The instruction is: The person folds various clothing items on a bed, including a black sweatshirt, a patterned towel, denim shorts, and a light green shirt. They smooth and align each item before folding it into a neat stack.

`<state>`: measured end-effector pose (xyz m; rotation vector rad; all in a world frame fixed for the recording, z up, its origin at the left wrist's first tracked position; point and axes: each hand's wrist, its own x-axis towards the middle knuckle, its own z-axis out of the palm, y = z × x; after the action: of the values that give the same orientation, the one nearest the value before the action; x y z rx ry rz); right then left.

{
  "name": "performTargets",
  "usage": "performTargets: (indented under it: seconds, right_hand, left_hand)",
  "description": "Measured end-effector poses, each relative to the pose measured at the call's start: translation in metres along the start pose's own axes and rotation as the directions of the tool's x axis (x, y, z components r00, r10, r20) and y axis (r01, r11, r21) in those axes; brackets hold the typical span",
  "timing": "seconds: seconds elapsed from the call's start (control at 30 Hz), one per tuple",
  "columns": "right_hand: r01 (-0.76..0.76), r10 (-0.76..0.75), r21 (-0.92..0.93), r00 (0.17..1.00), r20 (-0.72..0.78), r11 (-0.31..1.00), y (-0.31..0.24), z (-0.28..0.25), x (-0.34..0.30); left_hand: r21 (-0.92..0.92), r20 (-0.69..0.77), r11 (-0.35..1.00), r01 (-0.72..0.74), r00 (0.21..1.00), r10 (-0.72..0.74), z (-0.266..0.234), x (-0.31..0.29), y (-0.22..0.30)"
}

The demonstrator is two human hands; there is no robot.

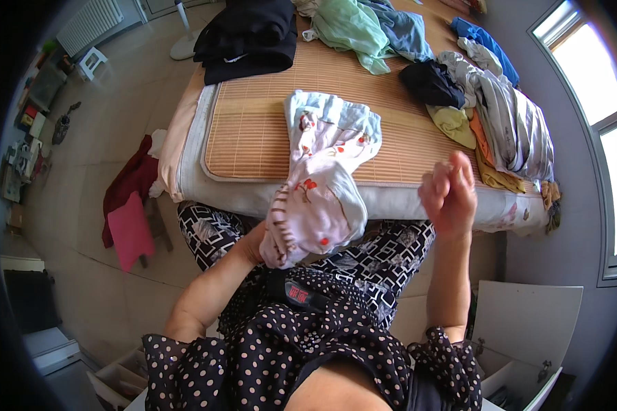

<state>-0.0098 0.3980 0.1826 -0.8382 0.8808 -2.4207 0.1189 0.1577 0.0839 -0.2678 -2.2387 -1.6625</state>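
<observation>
A pair of small child's pants (315,195), white and pale pink with red prints and a light blue waistband, stretches from my lap onto the bed's edge. My left hand (256,241) holds the lower end near my lap; its fingers are hidden by the cloth. To the right of the pants, my right hand (451,192) is raised near the mattress edge, apart from the garment. Its fingers are curled in, and nothing shows in them.
A bamboo mat (247,130) covers the bed in front of me. Folded black clothing (250,41) lies far left, a mint-green garment (349,31) far centre, and a striped grey garment (517,116) among a pile at right. Pink cloth (131,233) hangs on a stool at left.
</observation>
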Motion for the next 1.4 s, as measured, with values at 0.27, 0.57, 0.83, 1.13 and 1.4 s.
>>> performTargets:
  seconds: [0.27,0.57,0.83,1.13,1.4]
  right_hand:
    - [-0.684,0.713,-0.537,0.671,-0.201,0.493,0.073,-0.031,-0.066]
    - [-0.401,0.351,-0.125,0.887,-0.299,0.907,0.051,0.008,-0.041]
    - [-0.159,0.151,0.005,0.926,-0.346,0.987,0.004,0.002,-0.039]
    - [-0.104,0.048,-0.140,0.932,-0.359,0.985,-0.017,0.010,0.006]
    - [-0.008,-0.138,-0.365,0.918,-0.372,0.931,-0.107,0.040,0.109]
  left_hand:
    - [-0.172,0.120,0.981,0.089,0.990,-0.069,-0.054,0.000,0.001]
    - [-0.903,0.413,-0.069,0.425,0.812,-0.411,-0.061,-0.015,0.020]
    - [-0.835,0.149,0.444,0.325,0.911,-0.385,-0.102,-0.012,0.027]
    - [-0.841,0.370,0.264,0.472,0.858,-0.356,-0.072,0.001,0.044]
    - [-0.481,0.099,0.865,0.143,0.989,-0.108,-0.138,0.107,0.100]
